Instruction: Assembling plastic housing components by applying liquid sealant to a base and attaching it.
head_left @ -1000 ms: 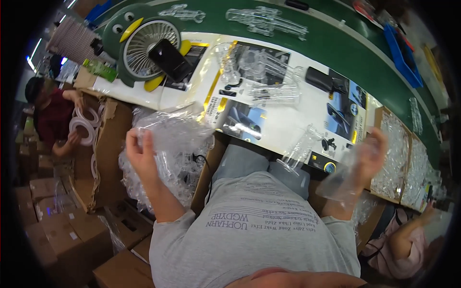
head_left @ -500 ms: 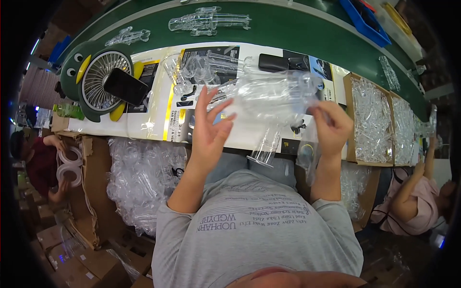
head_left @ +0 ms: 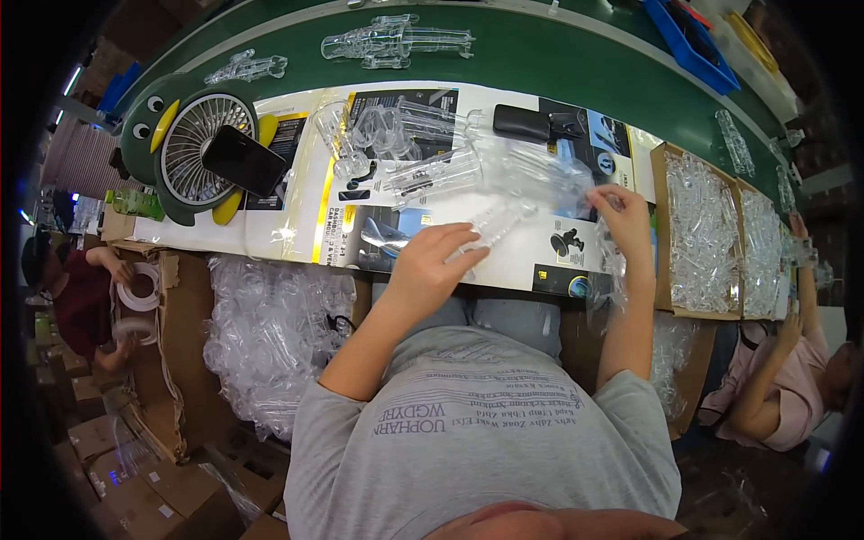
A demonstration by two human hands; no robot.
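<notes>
My left hand [head_left: 437, 263] is closed, its fingertips at the near end of a clear plastic tube-like part [head_left: 506, 219], smeared by motion. My right hand [head_left: 621, 216] pinches the edge of a thin clear plastic bag [head_left: 556, 171], which spreads leftward above the tube. Whether the tube reaches into the bag, I cannot tell. More clear film [head_left: 610, 281] hangs below the right wrist. Left of the bag, a clear cylinder part [head_left: 436, 175] lies on the printed cardboard sheet [head_left: 297, 225], near further clear parts [head_left: 382, 126].
A green fan [head_left: 209, 144] with a phone [head_left: 243, 160] on it stands at left; a black case [head_left: 522, 121] lies behind the bag. Boxes of clear parts [head_left: 702, 234] stand at right. Bagged pieces [head_left: 270, 342] fill a carton below. Co-workers sit at both sides.
My left hand has dropped toward me and right, its spread fingers now closed at the tube. The tube has swung from hanging downward to slanting across the sheet. My right hand keeps its pinch.
</notes>
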